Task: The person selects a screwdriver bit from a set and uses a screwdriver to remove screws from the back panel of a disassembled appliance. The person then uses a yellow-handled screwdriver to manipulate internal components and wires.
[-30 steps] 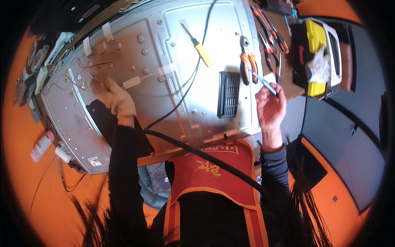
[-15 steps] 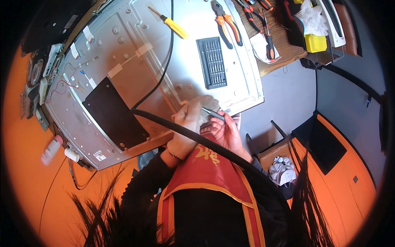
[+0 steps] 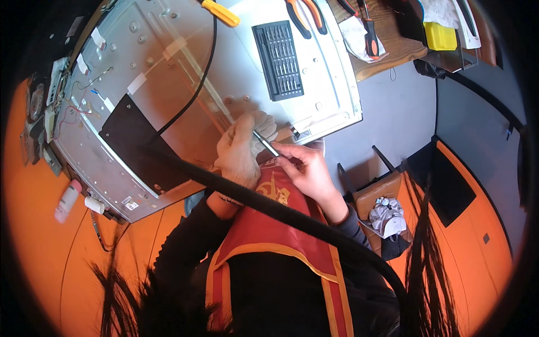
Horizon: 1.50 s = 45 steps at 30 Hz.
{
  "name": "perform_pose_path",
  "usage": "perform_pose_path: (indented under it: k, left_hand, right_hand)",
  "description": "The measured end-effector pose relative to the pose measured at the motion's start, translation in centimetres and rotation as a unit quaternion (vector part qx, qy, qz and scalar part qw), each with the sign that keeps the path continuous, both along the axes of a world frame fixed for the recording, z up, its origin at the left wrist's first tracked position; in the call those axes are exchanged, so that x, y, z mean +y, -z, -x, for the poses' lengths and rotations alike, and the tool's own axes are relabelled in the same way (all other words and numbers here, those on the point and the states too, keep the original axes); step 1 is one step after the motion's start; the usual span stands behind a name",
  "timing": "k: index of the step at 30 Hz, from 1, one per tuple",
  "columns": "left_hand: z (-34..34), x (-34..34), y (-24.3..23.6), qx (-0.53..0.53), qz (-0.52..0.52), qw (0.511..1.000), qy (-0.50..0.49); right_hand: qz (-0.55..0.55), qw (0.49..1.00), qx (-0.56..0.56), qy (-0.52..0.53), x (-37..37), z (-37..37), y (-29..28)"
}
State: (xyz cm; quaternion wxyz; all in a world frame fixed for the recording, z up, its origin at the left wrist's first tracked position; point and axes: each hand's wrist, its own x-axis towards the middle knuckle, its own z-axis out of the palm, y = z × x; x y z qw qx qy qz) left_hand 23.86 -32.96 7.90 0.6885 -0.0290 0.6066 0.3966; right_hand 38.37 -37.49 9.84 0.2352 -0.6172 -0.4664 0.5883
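Observation:
Thumb and fingers of my bare right hand point(image 3: 305, 167) pinch a slim silver pen-shaped precision screwdriver point(image 3: 266, 144). Its far end slants up and left to the glove on my left hand point(image 3: 241, 147). That pale, worn work glove is closed, with its fingers curled at the driver's end; what they hold is hidden. Both hands are just over the near edge of a large silver metal panel point(image 3: 224, 67). Beyond them on the panel lies a black case of screwdriver bits point(image 3: 279, 60), with its rows of bits facing up.
A yellow-handled screwdriver point(image 3: 222, 12) and orange-black pliers point(image 3: 306, 17) lie farther back. A black cable point(image 3: 209, 62) crosses the panel, and a thick dark strap-like band point(image 3: 269, 209) passes before my arms. At right, another screwdriver point(image 3: 371, 39) rests on a cloth on the wooden table point(image 3: 387, 64).
My view has shifted, so the panel and tools sit higher in the picture. Both hands appear farther left, and the silver screwdriver slants more steeply, its far end still at the glove.

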Motion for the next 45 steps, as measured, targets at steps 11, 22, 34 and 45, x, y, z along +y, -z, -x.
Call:
perform_pose_path:
  k: [11,22,34,45]
  left_hand:
    - [-0.5,-0.6,0.1,-0.035,0.008,0.999,-0.025]
    - [1.1,1.3,-0.9,-0.034,-0.032,0.999,0.020]
    - [-0.1,-2.0,-0.6,-0.072,0.088,0.992,0.054]
    - [-1.1,-1.1,1.4,0.357,-0.291,0.817,0.347]
  right_hand:
    - [-0.045,0.994,-0.101,0.008,-0.4,1.2,0.3]
    - [0.143,0.948,0.192,0.208,-1.1,0.4,-0.8]
    - [-0.105,0.987,-0.084,0.088,1.0,2.0,1.1]
    - [0.064,0.929,0.011,0.363,1.1,0.8,3.7]
